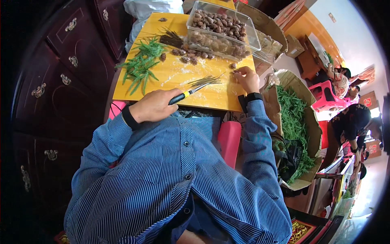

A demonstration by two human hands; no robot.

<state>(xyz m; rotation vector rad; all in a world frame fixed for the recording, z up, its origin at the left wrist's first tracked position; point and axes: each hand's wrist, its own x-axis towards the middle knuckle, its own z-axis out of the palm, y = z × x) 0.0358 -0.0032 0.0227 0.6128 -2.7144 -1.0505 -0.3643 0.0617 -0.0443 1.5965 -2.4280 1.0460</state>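
Note:
My left hand (156,105) is closed around a hand tool with a black-and-yellow handle (178,98) and a tapering metal tip, pointing right across the yellow table (170,77). Beside that tip lies a bunch of thin dark wires (207,80). At the table's right edge my right hand (248,79) pinches a small brown piece that looks like a pine cone, partly hidden by the fingertips. Another pine cone (232,66) rests just beyond those fingers. More loose pine cones (190,59) lie in front of a clear plastic bin (255,40) heaped with pine cones.
Green artificial sprigs (142,65) and dark wire stems (171,39) lie on the table's left. A cardboard box of greenery (290,110) stands to my right. Dark cabinets (61,81) line the left side. Other people (353,122) are at the far right, near a pink stool (325,95).

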